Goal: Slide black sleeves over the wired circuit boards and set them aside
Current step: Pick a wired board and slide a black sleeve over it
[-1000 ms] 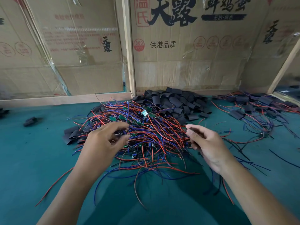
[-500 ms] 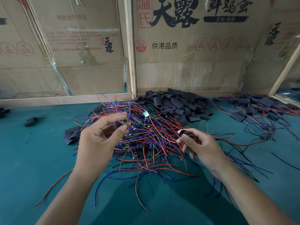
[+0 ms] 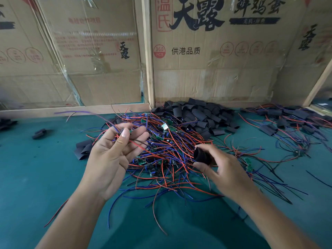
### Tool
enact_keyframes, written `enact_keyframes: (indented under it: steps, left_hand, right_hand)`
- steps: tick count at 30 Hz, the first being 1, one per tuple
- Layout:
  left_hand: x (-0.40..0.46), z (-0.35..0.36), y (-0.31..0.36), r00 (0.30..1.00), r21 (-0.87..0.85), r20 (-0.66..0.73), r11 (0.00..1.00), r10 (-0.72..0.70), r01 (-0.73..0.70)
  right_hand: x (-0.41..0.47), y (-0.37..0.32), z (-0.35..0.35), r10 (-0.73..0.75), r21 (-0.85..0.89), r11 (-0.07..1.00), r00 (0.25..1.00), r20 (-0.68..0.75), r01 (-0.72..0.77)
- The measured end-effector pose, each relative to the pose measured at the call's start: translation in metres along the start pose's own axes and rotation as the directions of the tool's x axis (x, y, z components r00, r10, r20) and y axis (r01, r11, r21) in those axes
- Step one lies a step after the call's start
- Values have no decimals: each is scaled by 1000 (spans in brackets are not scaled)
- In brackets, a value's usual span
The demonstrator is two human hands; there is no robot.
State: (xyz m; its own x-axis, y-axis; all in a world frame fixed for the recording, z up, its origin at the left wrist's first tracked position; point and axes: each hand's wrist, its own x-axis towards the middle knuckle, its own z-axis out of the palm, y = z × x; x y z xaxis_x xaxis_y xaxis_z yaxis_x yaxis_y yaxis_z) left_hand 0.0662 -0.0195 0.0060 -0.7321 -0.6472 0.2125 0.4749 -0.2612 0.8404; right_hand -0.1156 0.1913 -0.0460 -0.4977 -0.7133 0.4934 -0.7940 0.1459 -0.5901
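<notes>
What the left hand (image 3: 115, 155) pinches between thumb and fingers is mostly hidden, a small dark wired circuit board (image 3: 122, 131) with blurred wires trailing. The right hand (image 3: 221, 168) grips an open black sleeve (image 3: 201, 155) over the wire tangle (image 3: 167, 151). The green worktop (image 3: 36, 177) meets taped cardboard boxes (image 3: 215, 60); loose sleeves (image 3: 197, 114) pile behind, sleeved boards (image 3: 287, 121) lie far right.

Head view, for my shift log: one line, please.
left hand: pinches wired board | right hand: holds black sleeve | sleeve not on yet
</notes>
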Motion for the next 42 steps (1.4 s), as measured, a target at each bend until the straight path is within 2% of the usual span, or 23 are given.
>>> enact_keyframes:
  steps: [6,13,16,23,34,42]
  left_hand:
    - [2,4,3,999,-124,-53,992,-1,-5]
    - [3,5,2,998,-236,-61,972,-6,-8]
    - [2,6,2,998,-221,-62,975,3,-16]
    - [2,7,0,996,-206,-86,978,-3,-15]
    - [2,6,-3,999,-190,-48,982,-15,6]
    - [-6,17,-8,1000,-71,4,997,27,-26]
  right_hand:
    - [-2,-15,2,-31,5,999,997,-64,32]
    - [-7,-35,21,-78,136,986,991,-108,92]
    - [-9,-38,26,-47,167,983,989,-138,70]
    - [-11,-42,31,-57,97,992,967,-249,83]
    - [-10,-41,30,-80,62,993,960,-269,100]
    - [-9,-44,28,-135,-48,991,949,-283,127]
